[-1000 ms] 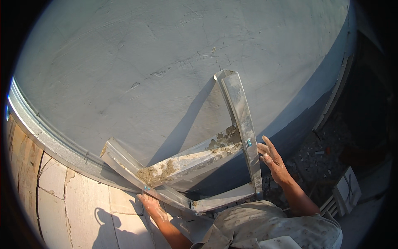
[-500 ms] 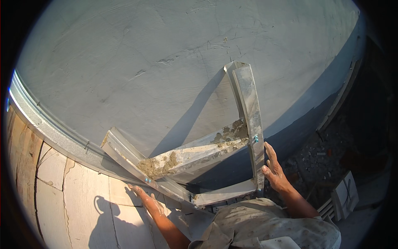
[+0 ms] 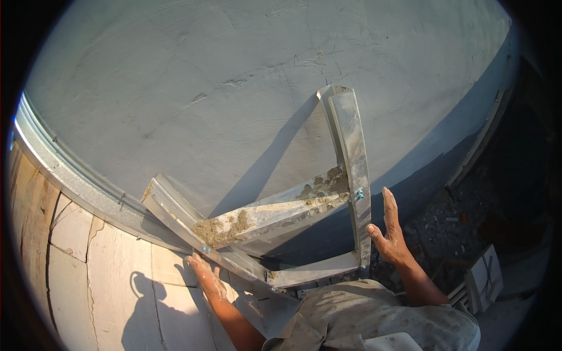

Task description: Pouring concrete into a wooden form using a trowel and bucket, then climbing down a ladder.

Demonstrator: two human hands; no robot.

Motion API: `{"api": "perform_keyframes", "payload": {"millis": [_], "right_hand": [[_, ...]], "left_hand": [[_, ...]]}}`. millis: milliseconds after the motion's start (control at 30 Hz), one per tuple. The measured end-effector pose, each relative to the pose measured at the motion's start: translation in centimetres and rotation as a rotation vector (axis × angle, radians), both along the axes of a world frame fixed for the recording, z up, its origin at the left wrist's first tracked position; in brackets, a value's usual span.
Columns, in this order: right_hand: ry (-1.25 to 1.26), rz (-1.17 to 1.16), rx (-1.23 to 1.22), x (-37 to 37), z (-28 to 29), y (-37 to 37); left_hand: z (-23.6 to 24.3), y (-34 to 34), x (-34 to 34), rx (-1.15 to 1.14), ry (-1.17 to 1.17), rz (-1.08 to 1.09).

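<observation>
A metal frame of channel sections stands against the grey plastered surface. Its right upright (image 3: 350,134) and left rail (image 3: 175,216) are joined by a slanting crosspiece (image 3: 281,213) smeared with mortar (image 3: 219,231) and a lower crosspiece (image 3: 316,270). Blue-green bolts (image 3: 359,193) show on both sides. My right hand (image 3: 391,237) is open beside the upright, fingers pointing up and away from it, thumb tip at its edge. Close under the left rail is my left hand (image 3: 208,278), fingers stretched and apart; whether they touch the metal is hard to tell.
Pale boards (image 3: 117,251) lie along the left, bordered by a curved metal edge strip (image 3: 88,196). On the right, rubble (image 3: 451,222) covers dark shaded ground. A white panel (image 3: 486,278) stands at lower right. My shadow falls on the boards.
My right hand's fingers have swung up and away from the upright. My left hand has moved slightly up towards the left rail. The frame has hardly shifted.
</observation>
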State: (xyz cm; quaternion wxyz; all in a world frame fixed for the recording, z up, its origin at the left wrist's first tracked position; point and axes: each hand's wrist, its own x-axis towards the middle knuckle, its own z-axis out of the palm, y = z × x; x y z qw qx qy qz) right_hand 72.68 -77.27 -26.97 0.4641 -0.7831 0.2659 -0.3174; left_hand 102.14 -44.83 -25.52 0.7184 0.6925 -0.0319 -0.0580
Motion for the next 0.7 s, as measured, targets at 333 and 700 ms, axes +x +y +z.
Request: {"api": "perform_keyframes", "payload": {"millis": [333, 700], "right_hand": [[-0.233, 0.121, 0.558, 0.1, 2.0, 1.5], [-0.027, 0.429, 0.578, 0.1, 3.3, -0.3]], "left_hand": [[-0.7, 0.9, 0.4, -0.106, 0.086, -0.209], [1.2, 1.2, 0.1, 0.031, -0.041, 0.087]]}}
